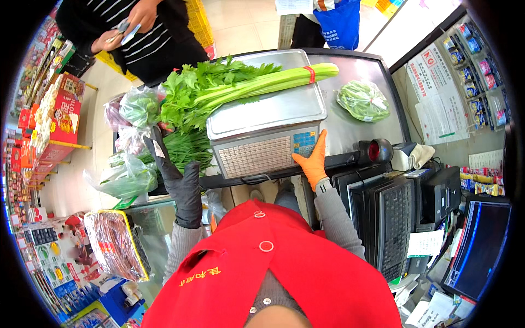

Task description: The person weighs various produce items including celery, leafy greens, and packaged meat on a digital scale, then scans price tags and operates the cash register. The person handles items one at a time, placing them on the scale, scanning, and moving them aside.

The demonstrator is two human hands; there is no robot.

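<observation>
My left hand (180, 186), in a black glove, reaches toward the bagged vegetables at the counter's left end. Its thumb stands apart, and a small white label (158, 148) lies against its fingers. My right hand (313, 160), in an orange glove, spreads over the blue keypad (304, 141) of a weighing scale (270, 112), thumb at the keys. A bunch of celery (262, 85) tied with red tape lies across the scale's pan, leaves to the left. Below the leaves is a bunch of green chives or similar leaves (190, 149). Plastic-bagged vegetables (141, 106) sit beside them.
Right of the scale lies a wrapped bundle of greens (363, 101). A barcode scanner (375, 151), a black keyboard (396, 229) and a monitor (480, 250) stand at my right. Across the counter, a person's hands (127, 30) hold folded paper. A plastic-covered tray (117, 246) is at my left.
</observation>
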